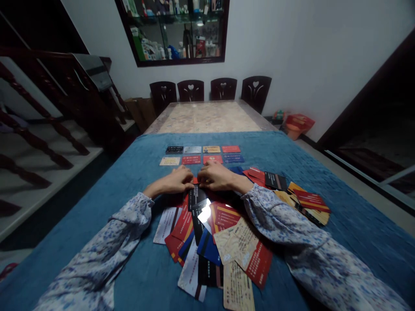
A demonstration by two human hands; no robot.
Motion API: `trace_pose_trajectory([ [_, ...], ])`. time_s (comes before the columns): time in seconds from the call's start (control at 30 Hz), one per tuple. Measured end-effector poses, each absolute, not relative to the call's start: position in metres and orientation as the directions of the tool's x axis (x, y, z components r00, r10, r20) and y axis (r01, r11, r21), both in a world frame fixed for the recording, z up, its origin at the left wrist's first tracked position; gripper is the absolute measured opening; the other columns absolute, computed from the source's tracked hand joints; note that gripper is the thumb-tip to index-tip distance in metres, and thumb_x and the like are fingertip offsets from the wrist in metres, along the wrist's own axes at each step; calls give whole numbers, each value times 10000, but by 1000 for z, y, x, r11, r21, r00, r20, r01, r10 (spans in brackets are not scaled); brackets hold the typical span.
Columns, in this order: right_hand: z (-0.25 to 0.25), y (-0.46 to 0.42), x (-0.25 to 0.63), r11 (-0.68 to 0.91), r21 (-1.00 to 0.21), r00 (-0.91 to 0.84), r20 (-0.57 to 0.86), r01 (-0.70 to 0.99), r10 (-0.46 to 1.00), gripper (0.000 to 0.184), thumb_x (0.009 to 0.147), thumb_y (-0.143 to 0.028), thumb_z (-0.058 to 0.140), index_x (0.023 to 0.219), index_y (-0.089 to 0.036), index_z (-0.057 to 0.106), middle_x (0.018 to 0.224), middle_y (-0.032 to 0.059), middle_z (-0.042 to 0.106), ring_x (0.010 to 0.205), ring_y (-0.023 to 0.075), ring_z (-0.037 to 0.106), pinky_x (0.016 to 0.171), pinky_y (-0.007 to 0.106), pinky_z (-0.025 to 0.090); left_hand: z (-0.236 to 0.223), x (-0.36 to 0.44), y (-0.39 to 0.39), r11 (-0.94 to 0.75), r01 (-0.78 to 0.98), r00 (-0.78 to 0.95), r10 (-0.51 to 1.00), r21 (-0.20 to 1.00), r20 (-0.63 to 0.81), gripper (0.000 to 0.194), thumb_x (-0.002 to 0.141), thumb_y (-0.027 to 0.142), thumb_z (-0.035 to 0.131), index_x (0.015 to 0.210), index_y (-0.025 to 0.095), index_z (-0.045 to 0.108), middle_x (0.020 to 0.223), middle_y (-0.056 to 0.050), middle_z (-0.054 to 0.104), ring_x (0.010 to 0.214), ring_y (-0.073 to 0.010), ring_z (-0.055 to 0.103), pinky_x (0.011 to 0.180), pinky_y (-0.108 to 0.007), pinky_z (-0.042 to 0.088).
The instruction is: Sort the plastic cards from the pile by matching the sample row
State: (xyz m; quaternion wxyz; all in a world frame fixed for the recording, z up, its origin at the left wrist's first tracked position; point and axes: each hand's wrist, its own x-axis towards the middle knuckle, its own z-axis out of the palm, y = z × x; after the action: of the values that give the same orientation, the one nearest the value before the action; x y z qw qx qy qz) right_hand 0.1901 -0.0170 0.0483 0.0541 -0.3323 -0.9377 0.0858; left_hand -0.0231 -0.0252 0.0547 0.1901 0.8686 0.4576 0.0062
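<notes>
My left hand (177, 179) and my right hand (215, 176) meet at the far end of a loose pile of cards. Their curled fingers close on the end of a black card (196, 194) with white print. A sliver of red card shows between the hands; how many cards are pinched is hidden. Under my wrists the pile fans towards me, with red cards (259, 262), a blue card (209, 247), cream cards (238, 287) and white striped cards (166, 224) overlapping. Beyond my fingertips lie two neat rows of cards, including a black card (174, 150) and a purple-blue card (234, 158).
A blue cloth (136, 155) covers the near part of the long table (207, 116). More cards, among them a yellow card (285, 198), spread beside my right forearm. Dark chairs (223, 88) stand at the far end. Wooden railings (39, 125) are on the left.
</notes>
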Motion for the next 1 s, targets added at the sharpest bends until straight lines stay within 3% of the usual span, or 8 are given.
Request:
trace_pose_trajectory([
  [0.27, 46, -16, 191, 791, -164, -793, 70, 590, 605, 313, 865, -134, 616, 1148, -211, 724, 1147, 110, 729, 1051, 274, 558, 880, 403, 350, 38, -23, -16, -464, 813, 521, 849, 351, -85, 114, 888, 276, 544, 810, 199, 574, 872, -51, 640, 944, -255, 570, 867, -382, 462],
  [0.57, 44, -17, 193, 802, -153, -809, 29, 577, 588, 441, 831, -138, 633, 1255, -245, 697, 1131, 114, 717, 1077, 297, 555, 824, 390, 367, 26, -21, -9, -448, 808, 501, 864, 383, -47, 146, 872, 193, 513, 749, 184, 593, 776, -33, 637, 787, -211, 568, 737, -322, 419],
  [1.0, 37, -13, 194, 830, -131, -835, 29, 542, 550, 397, 869, -182, 708, 1259, -253, 729, 1117, 121, 676, 1029, 266, 551, 833, 380, 412, 17, -17, -7, -436, 811, 467, 884, 390, 18, 166, 921, 214, 535, 823, 168, 661, 870, -54, 686, 911, -236, 587, 837, -352, 436],
])
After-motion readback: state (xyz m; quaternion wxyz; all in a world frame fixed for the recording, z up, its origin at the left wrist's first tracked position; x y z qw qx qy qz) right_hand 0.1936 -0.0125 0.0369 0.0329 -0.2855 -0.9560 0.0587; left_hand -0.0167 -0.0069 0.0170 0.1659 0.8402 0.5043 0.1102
